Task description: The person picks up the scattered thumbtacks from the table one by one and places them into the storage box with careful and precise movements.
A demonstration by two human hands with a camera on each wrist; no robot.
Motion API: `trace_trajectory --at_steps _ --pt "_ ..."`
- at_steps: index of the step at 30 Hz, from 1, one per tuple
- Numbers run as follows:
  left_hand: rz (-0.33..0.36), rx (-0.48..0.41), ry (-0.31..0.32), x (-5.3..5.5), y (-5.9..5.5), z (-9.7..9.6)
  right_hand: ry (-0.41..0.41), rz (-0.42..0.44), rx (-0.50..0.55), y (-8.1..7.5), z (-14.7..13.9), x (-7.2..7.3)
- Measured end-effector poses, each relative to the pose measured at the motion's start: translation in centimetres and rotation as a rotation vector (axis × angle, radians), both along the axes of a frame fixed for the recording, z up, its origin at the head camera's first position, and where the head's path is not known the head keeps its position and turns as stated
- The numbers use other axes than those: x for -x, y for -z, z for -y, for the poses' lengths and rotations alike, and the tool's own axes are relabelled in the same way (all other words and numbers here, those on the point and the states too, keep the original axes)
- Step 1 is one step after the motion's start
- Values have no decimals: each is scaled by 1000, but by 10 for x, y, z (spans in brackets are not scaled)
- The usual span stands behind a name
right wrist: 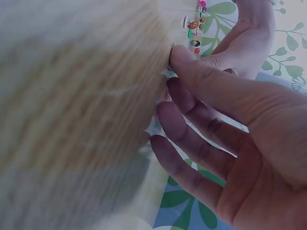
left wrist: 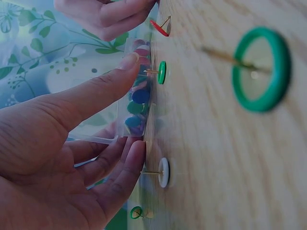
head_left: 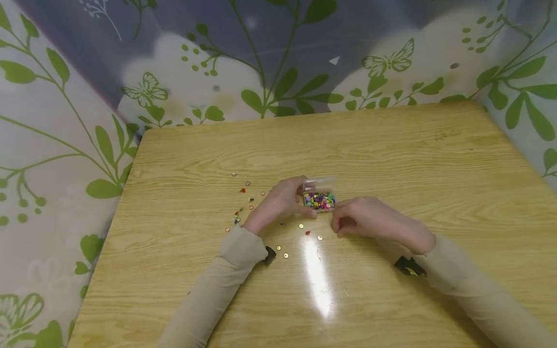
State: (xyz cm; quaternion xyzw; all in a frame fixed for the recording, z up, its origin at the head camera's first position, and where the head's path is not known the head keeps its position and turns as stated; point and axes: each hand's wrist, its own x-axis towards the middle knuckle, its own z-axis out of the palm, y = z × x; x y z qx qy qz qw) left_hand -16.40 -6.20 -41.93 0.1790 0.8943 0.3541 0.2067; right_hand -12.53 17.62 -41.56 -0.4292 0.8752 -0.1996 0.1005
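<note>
A small clear plastic box stands on the table with its lid raised at the back. Colourful thumbtacks fill it. My left hand holds the box from its left side, the thumb along the front wall and the fingers round the left end. Just right of the box is my right hand, its fingertips down at the tabletop. The right wrist view shows those fingers loosely bent, the thumb apart from them, and nothing visible between. Nearest the left thumb in the left wrist view lies a green thumbtack, pin outward.
Loose thumbtacks lie on the wooden table, several left of the left hand, such as a red one, and several in front of the box, such as a gold-coloured one. A leaf-patterned wall covering borders the table's back and sides.
</note>
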Motion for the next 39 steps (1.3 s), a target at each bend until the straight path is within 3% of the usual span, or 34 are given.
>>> trace_trajectory --at_steps 7,17,32,39 --pt "-6 11 4 1 -2 0 65 4 52 0 -1 1" --pt "-7 12 13 1 -1 1 181 -182 104 -7 0 8" --pt "-20 12 16 1 0 1 300 -315 244 -9 9 14" --pt "-19 11 14 1 1 0 364 -327 322 -9 13 18"
